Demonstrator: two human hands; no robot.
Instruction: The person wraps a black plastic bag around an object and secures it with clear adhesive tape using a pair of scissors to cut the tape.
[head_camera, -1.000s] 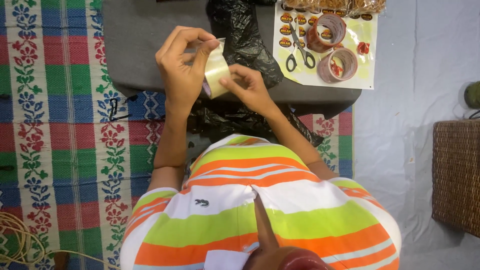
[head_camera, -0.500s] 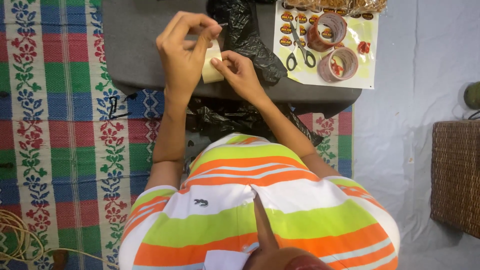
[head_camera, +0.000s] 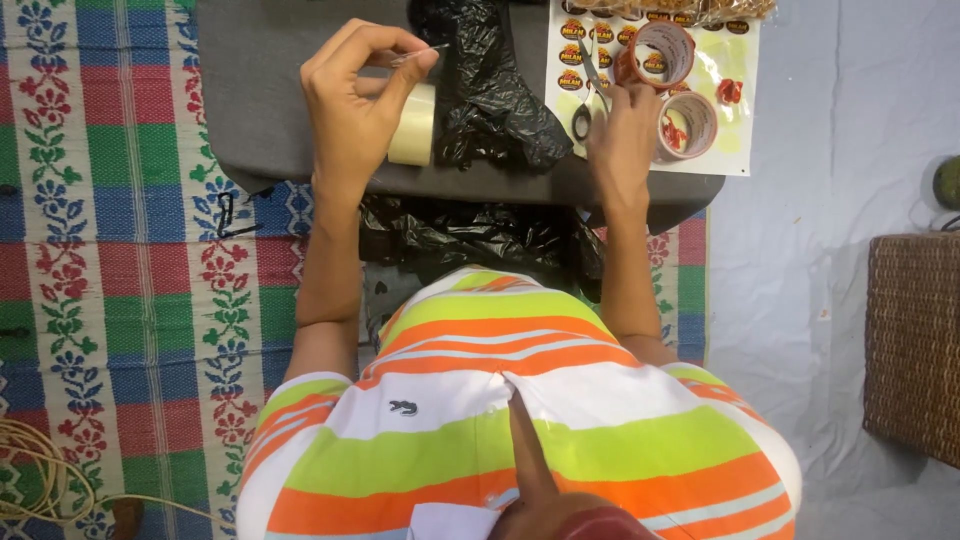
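Note:
My left hand is raised over the low grey table and holds a roll of clear tape, with a pulled strip of tape pinched between thumb and fingertips. My right hand rests on a black-handled pair of scissors lying on a white sticker sheet. A crumpled black plastic bag lies on the table between my two hands and hangs down over its near edge.
Two rolls of red-printed tape sit on the sticker sheet. A colourful woven mat covers the floor at left. A wicker basket stands at right. A yellow cord lies bottom left.
My right hand let go of the tape roll and moved right onto the scissors. My left hand kept the roll and stayed raised.

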